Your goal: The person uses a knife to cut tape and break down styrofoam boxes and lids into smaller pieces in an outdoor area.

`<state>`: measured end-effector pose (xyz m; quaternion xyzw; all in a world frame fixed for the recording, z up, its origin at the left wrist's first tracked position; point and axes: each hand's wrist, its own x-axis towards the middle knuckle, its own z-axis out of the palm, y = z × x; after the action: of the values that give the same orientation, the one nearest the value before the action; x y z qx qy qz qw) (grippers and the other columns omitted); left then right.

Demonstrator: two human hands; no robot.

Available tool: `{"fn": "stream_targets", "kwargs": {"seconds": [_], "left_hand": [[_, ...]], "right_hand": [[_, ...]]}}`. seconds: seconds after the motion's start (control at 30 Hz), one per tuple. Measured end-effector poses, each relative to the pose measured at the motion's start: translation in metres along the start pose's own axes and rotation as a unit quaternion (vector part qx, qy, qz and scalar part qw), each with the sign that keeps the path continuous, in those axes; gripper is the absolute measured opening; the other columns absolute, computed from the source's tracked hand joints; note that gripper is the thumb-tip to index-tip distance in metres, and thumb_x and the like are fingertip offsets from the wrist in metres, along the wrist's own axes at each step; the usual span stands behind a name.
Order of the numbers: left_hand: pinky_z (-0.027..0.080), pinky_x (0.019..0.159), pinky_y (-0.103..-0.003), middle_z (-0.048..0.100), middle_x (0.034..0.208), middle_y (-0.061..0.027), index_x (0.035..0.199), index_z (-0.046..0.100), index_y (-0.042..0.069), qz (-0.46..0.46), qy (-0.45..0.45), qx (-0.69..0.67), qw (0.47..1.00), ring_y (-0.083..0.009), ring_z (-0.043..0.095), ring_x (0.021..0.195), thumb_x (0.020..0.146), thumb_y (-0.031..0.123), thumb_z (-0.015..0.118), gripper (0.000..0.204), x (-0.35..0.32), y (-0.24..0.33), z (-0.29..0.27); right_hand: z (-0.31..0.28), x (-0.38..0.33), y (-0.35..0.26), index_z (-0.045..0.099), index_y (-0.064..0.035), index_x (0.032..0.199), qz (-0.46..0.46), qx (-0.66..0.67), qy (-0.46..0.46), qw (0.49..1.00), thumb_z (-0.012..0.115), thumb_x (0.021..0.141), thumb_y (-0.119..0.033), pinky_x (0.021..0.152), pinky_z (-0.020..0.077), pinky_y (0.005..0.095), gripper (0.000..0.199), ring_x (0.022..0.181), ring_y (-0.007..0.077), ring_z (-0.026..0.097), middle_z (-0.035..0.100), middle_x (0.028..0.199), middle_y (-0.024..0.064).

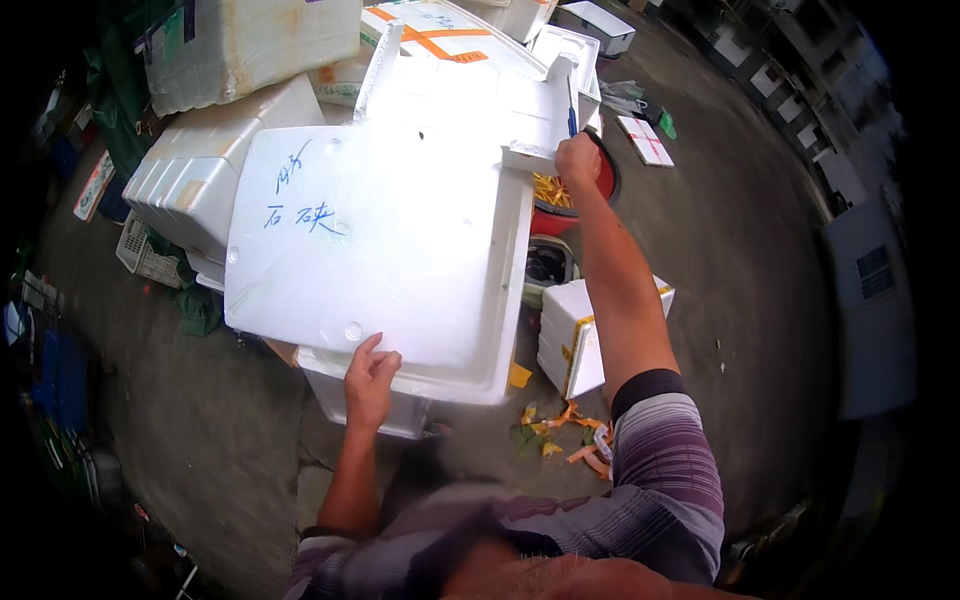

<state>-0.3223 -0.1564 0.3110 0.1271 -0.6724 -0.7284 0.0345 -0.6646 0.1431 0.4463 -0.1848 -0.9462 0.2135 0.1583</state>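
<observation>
My left hand [370, 382] rests at the near edge of a white foam lid [390, 250] with blue handwriting, fingers apart and touching it. The lid sits askew on a white foam box [508, 290], whose rim shows along the right and near sides. Farther off, my right hand [578, 161] is closed round a slim blue tool [572, 122] with a dark, narrow upper part; whether it is a knife or a pen I cannot tell. It is held upright against the right wall of a white foam piece [470, 95] with raised sides, behind the lid.
Stacked foam boxes [190, 175] stand at the left and back. A red bucket [556, 220] holding yellow strips is under my right forearm. Another foam box [575, 330] with yellow tape stands on the floor, near scattered orange tape scraps [575, 425].
</observation>
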Motion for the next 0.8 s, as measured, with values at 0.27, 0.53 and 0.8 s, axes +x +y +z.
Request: {"fn": "stream_targets", "kwargs": {"seconds": [0.27,0.53,0.8], "left_hand": [[0.049,0.066,-0.026,0.062,0.091,-0.0098,0.13,0.041,-0.006,-0.087,0.02,0.037,0.995,-0.0137,0.059,0.074,0.086,0.012,0.061,0.052,0.005,0.009,-0.005],[0.046,0.062,-0.024,0.062,0.085,-0.0077,0.121,0.051,-0.003,-0.021,0.008,0.074,0.997,-0.0123,0.059,0.071,0.089,0.01,0.055,0.034,0.015,0.038,0.006],[0.048,0.085,-0.033,0.056,0.113,-0.0167,0.124,0.046,-0.004,-0.032,-0.307,-0.013,0.951,-0.0242,0.058,0.101,0.094,0.014,0.05,0.035,-0.007,0.022,0.129]], "right_hand": [[-0.045,0.03,0.106,0.061,0.0018,0.095,0.051,-0.033,0.152,0.987,0.048,0.083,-0.018,0.083,0.0476,0.0468,0.026,0.092,0.0405,0.061,0.064,0.095,0.025],[-0.08,-0.068,0.252,0.058,0.0056,0.088,0.102,0.023,0.249,0.963,0.05,0.082,-0.022,0.076,0.0455,0.0488,0.029,0.081,0.045,0.059,0.063,0.084,0.0268],[-0.064,-0.371,0.346,0.058,0.0048,0.092,0.328,0.172,0.205,0.906,0.052,0.083,-0.025,0.07,0.0451,0.0401,0.032,0.073,0.0338,0.059,0.06,0.077,0.0225]]}}
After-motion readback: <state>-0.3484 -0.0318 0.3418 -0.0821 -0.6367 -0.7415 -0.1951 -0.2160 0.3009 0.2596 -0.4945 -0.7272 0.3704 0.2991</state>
